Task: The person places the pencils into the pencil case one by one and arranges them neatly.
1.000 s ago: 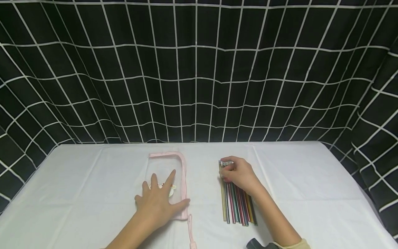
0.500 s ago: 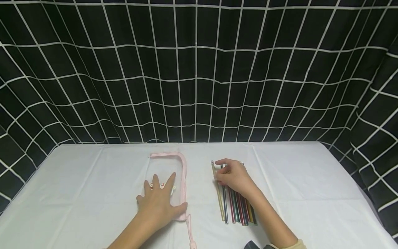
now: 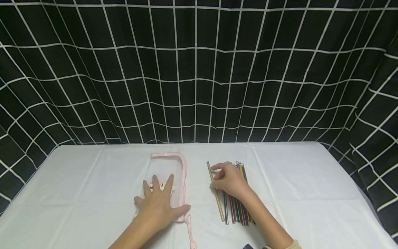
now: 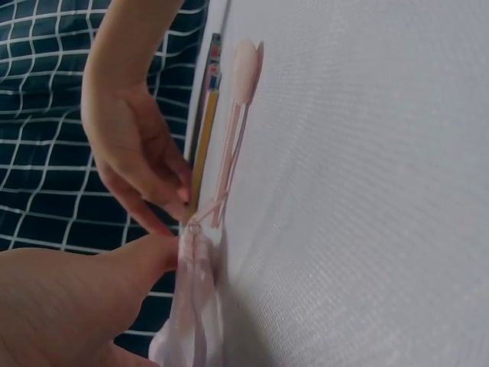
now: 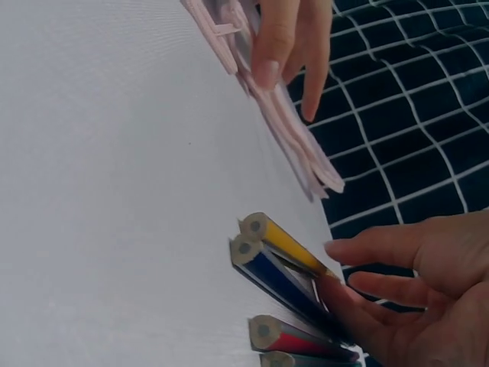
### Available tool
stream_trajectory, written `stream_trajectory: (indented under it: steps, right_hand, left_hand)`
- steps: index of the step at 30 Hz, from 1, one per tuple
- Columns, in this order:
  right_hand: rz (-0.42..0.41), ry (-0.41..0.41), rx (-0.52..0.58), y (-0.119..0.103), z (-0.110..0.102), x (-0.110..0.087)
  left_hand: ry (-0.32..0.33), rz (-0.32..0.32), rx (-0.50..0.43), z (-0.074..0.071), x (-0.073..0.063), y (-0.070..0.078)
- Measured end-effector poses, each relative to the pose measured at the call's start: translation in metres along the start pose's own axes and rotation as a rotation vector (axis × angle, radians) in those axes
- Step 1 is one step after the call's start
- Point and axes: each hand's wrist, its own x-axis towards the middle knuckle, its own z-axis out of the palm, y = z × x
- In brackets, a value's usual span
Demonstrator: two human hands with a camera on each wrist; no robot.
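My left hand rests with spread fingers on a clear pencil pouch with pink edging. Small printed figures on it show between the fingers. The thumb lies on the pink zip edge. My right hand pinches a yellow pencil between thumb and fingers, near its far end. That pencil slants away from the row of pencils, which lies partly under the hand. In the right wrist view, a blue pencil lies close beside the yellow one, and a red pencil lies below.
A pink wrist strap hangs from the pouch's near corner. The white cloth-covered table reaches back to a dark curtain with white grid lines.
My right hand has moved left, drawing the yellow pencil's far end away from the row. More of the other pencils' far ends now show. My left hand has hardly moved.
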Motion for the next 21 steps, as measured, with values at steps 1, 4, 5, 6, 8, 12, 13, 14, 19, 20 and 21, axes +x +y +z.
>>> stream_trajectory:
  steps: [1,4,5,6,8,12,13,14,19,20,21]
  right_hand:
    - [-0.001,0.004,-0.016,-0.0005,0.0006,-0.0003]
    - [-0.006,0.019,-0.062,-0.0012,0.0025,-0.0004]
    - [-0.01,0.024,-0.076,-0.0011,0.0031,-0.0004]
    - [-0.015,0.029,-0.088,-0.0009,0.0035,-0.0003]
    - [-0.023,0.038,-0.109,-0.0005,0.0043,-0.0004]
    - [-0.017,0.046,-0.12,0.0009,0.0059,-0.0006]
    - [-0.015,0.046,-0.12,0.0012,0.0062,-0.0006]
    - [-0.013,0.046,-0.12,0.0014,0.0065,-0.0006]
    - [-0.016,0.046,-0.131,0.0011,0.0071,-0.0006]
    - [-0.017,0.046,-0.136,0.0006,0.007,-0.0007]
    - [-0.017,0.047,-0.139,0.0002,0.0071,-0.0007]
  left_hand:
    - [0.001,-0.003,-0.002,0.0003,0.0,0.0003]
    - [0.007,-0.007,-0.007,0.0015,0.0,0.0014]
    - [0.008,-0.008,-0.011,0.0013,0.0,0.0018]
    - [0.011,-0.008,-0.012,0.0014,0.0,0.0022]
    - [0.014,-0.009,-0.013,0.001,-0.0002,0.0026]
    - [0.019,-0.007,-0.015,0.0004,-0.0003,0.003]
    - [0.019,-0.008,-0.018,0.0002,-0.0003,0.003]
    - [0.017,-0.01,-0.021,0.0002,-0.0003,0.003]
    - [0.009,-0.025,-0.029,-0.0005,-0.0014,0.0024]
    - [0.006,-0.03,-0.027,-0.0009,-0.0016,0.002]
    - [0.003,-0.035,-0.026,-0.0015,-0.0019,0.0015]
